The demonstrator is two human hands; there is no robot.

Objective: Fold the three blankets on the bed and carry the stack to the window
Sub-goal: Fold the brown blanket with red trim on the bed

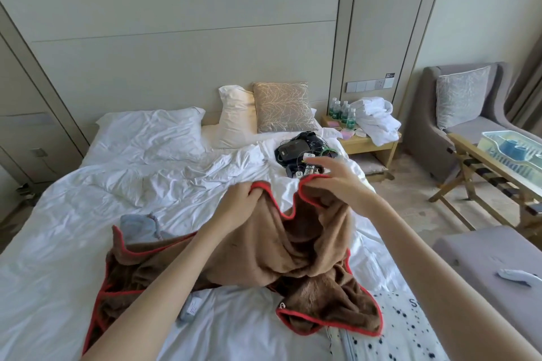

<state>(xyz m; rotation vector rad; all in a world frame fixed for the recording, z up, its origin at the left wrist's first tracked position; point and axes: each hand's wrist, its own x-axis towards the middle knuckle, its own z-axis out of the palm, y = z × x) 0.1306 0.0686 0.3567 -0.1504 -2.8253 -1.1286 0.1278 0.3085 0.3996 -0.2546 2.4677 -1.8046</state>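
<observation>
Fingers (318, 162): right hand (337, 182) pinches the red hem of the brown blanket (293, 246) with its lower fingers, the upper ones stretched out loose; left hand (245, 199) is curled tight round the same hem, further left.
Brown blanket: centre of the frame, lifted at its top edge between the two hands, the rest heaped and crumpled on the bed (73, 243) — not yet spread flat.
Done: nothing that I can confirm; no stack is in sight.
Grey-blue blanket (137, 224): small bundle at centre left, just behind the brown one; whether it is folded I cannot tell.
Spotted blanket (404, 328): lower right of the frame, partly under the brown one, apparently unfolded.
Left to do: likely all three folds, the stacking and the carry — by my reading the job is at its start.
Window: out of view; a curtain (528, 82) at the right edge suggests it lies that way.
Blankets counted: three.
Hands counted: two, both on the brown blanket.
White pillows (152, 132): two, upper centre.
Patterned cushions (283, 107): two — one on the bed, one on the armchair (422, 132) at upper right.
Water bottles (344, 113): about four on the nightstand (366, 142), too small to be sure.
Black gear bundle (299, 149): one, beyond the right hand.
</observation>
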